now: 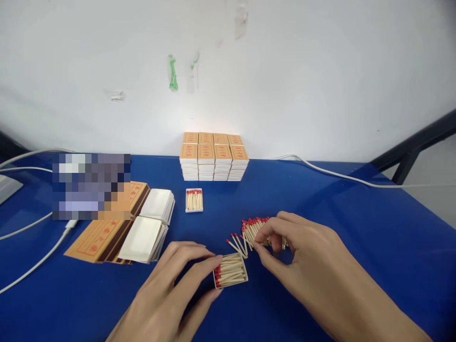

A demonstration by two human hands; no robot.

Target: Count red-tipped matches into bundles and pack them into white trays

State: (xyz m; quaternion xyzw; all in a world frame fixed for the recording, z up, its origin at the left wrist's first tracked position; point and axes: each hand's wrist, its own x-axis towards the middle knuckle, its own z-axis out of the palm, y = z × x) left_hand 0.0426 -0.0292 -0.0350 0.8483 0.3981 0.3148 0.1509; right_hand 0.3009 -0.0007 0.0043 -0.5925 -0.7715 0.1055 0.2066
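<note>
My left hand [174,289] grips a small white matchbox tray [235,284] between thumb and fingers at its left end. Matches [233,268] lie in the tray with their red heads toward that hand. To the right, my right hand [309,261] bends over a loose pile of red-headed matches [253,229] and covers part of it. Its thumb and index fingertips are pinched together at the pile's near edge; what they hold is not clear. A few stray matches [238,243] lie between the pile and the tray.
A filled tray [194,211] stands farther back, before stacked matchboxes [213,166] by the wall. To the left are stacked white trays [140,237] and flat orange matchbox sleeves [103,235], beside a blurred-out object [89,180]. White cables [338,179] cross the blue table [342,209].
</note>
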